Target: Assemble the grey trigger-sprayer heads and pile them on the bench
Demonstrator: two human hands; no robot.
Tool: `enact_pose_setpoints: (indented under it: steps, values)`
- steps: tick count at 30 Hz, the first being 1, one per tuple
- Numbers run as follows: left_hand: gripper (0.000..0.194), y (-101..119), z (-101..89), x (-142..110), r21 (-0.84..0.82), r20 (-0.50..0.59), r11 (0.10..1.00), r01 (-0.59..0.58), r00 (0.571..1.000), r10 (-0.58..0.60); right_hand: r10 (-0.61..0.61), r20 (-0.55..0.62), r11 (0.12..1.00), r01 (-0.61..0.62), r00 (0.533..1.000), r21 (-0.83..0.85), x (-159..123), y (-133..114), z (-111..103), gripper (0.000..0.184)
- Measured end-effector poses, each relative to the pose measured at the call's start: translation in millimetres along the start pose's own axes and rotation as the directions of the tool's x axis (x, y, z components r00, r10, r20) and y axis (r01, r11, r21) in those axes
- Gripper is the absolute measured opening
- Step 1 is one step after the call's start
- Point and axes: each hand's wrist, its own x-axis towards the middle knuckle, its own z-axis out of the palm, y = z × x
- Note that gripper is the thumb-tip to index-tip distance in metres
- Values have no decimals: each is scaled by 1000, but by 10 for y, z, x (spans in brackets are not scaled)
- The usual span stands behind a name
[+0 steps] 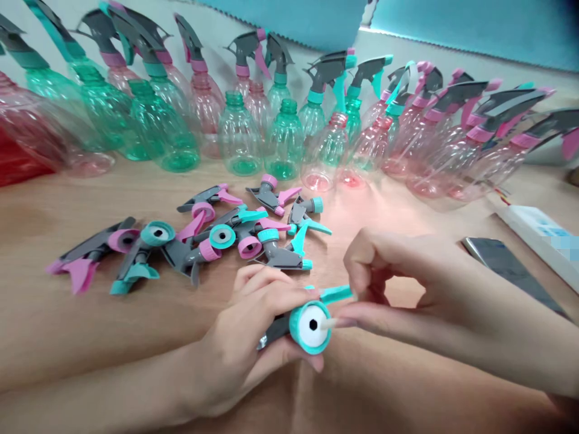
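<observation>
My left hand is wrapped round a grey trigger spray head with a teal screw collar. The collar's open end faces me and shows a white disc with a dark hole at its centre. The teal trigger sticks out to the right. At the collar's right side is my right hand, with its fingers curled in and its thumb stretched to the edge of the white disc. A pale tip shows at the thumb; whether it is the nail or a small part, I cannot make out.
Several loose grey spray heads with pink or teal parts lie beyond my hands. Behind them stand several clear green bottles and pink bottles, some with heads on. A phone and a white power strip lie at right.
</observation>
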Motion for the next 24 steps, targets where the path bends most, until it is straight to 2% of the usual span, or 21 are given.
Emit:
enact_pose_setpoints:
  steps: [4, 7, 24]
  values:
    - [28, 5, -4, 4, 5, 7, 1000, -12, 1000, 12, -110, 85, 991, 116, 990, -66, 14, 0, -14, 8]
    - [29, 6, -7, 8, 10, 21, 1000, -14, 1000, 14, -166, 99, 982, 174, 981, -69, 39, -1, 7, 7]
    - [31, -9, 1, 10, 43, 27, 999, -16, 1000, 15, -243, 89, 958, 254, 966, -137, -12, -39, 56, 14]
